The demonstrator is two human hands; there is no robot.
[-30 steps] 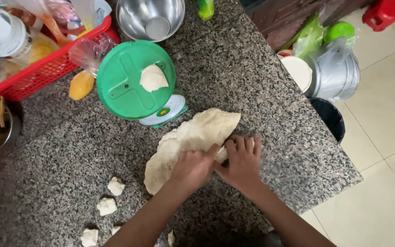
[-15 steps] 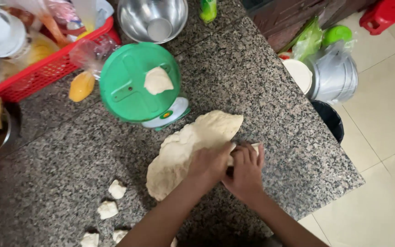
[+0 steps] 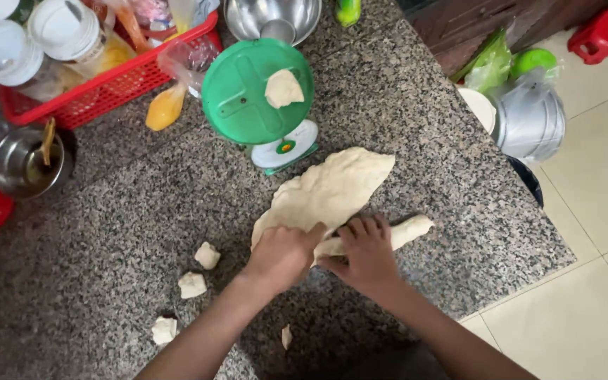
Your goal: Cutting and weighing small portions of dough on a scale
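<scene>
A large flat slab of pale dough (image 3: 332, 186) lies on the speckled granite counter (image 3: 107, 232). My left hand (image 3: 283, 255) is closed on the slab's near edge. My right hand (image 3: 367, 252) grips a long strip of dough (image 3: 409, 231) that sticks out to the right of the slab. Behind the slab stands a green kitchen scale (image 3: 248, 91) with one lump of dough (image 3: 283, 88) on its round pan. Several small dough pieces lie to the left of my arms, one of them a chunk (image 3: 207, 255) and another a lower chunk (image 3: 164, 329).
A red basket (image 3: 107, 88) holding white cups and bags sits at the back left. A steel bowl (image 3: 272, 20) is behind the scale and a steel pot (image 3: 26, 165) at the left. The counter edge (image 3: 529, 232) runs on the right, with a metal bucket (image 3: 529, 123) beyond it.
A strip of dough now extends to the right from under my right hand, apart from the slab's edge. Both hands have shifted slightly toward me.
</scene>
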